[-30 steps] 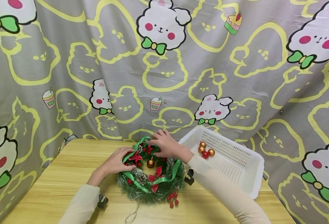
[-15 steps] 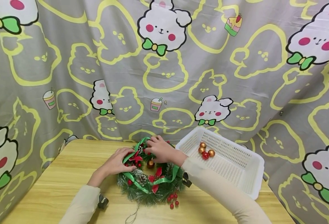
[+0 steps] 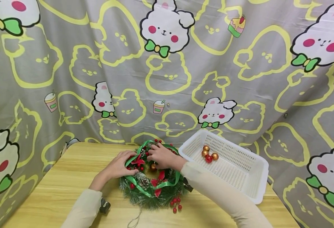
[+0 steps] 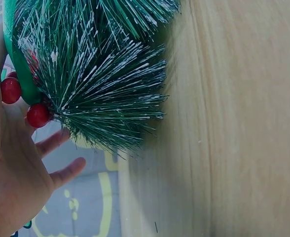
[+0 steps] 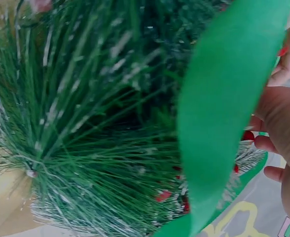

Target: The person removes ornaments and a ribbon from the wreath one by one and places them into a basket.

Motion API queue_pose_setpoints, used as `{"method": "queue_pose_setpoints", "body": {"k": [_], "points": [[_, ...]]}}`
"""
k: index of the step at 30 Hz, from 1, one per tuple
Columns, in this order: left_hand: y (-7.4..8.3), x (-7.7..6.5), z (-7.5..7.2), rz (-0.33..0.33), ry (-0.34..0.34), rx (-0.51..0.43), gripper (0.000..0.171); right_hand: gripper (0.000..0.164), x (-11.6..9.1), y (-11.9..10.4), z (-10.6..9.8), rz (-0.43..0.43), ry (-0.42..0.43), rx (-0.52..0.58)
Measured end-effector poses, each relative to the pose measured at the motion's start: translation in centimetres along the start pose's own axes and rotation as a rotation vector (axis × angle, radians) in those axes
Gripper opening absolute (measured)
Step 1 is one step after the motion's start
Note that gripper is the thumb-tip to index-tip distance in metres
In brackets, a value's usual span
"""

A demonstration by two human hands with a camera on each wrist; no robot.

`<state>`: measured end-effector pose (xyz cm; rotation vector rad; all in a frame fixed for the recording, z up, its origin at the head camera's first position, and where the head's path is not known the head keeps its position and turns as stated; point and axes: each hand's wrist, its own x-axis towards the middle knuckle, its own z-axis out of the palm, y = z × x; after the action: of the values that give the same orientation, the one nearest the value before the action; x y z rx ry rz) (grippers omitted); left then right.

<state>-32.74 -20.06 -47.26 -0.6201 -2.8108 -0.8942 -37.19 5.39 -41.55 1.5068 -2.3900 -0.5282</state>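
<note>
A green Christmas wreath [image 3: 155, 200] lies on the table, trimmed with pine cones, red berries, red poinsettias [image 3: 159, 183] and a green ribbon [image 3: 171, 183]. My left hand [image 3: 121, 164] grips its left side, thumb toward the centre; in the left wrist view two fingers [image 4: 68, 173] extend past the frosted needles. Over the upper right of the wreath's opening, my right hand [image 3: 162, 156] reaches down with bent fingers. Close under it is a gold bauble [image 3: 153, 167], partly covered. Ribbon crosses the right wrist view, and what the right fingertips touch is hidden.
A white perforated basket [image 3: 258, 177] stands at the right, holding several gold baubles [image 3: 214, 156] and a red one [image 3: 208, 159]. A red berry sprig [image 3: 175, 204] and a thin string loop [image 3: 134, 218] lie at the wreath's front edge. A patterned curtain [image 3: 127, 79] hangs behind the table.
My right hand has moved left and downward from the wreath's top, toward the gold bauble, uncovering red berries at the back. The left hand has stayed in place.
</note>
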Motion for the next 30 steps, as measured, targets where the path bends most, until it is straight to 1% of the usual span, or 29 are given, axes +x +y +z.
{"method": "queue_pose_setpoints", "body": {"k": [4,11,14,19,25,30], "points": [[0.0,0.0,0.0,-0.004,-0.002,0.001,0.076,0.022,0.1,-0.2,0.3,0.006,-0.024,-0.013],[-0.1,0.0,-0.1,-0.004,-0.002,0.009,0.077,0.018,0.5,-0.3,0.7,-0.026,0.005,-0.032],[-0.1,0.1,0.0,-0.006,-0.005,0.010,0.078,0.015,0.6,-0.4,0.9,-0.034,-0.021,-0.048],[-0.2,0.1,0.1,-0.004,-0.004,0.015,0.078,0.014,0.6,-0.4,1.3,-0.021,-0.070,-0.058],[-0.2,0.2,0.1,0.008,0.009,0.025,0.076,0.013,0.7,-0.3,1.7,-0.015,-0.089,-0.105],[-0.2,0.1,0.1,0.004,0.005,0.026,0.076,0.013,0.8,-0.5,2.0,-0.008,-0.117,-0.126]]}}
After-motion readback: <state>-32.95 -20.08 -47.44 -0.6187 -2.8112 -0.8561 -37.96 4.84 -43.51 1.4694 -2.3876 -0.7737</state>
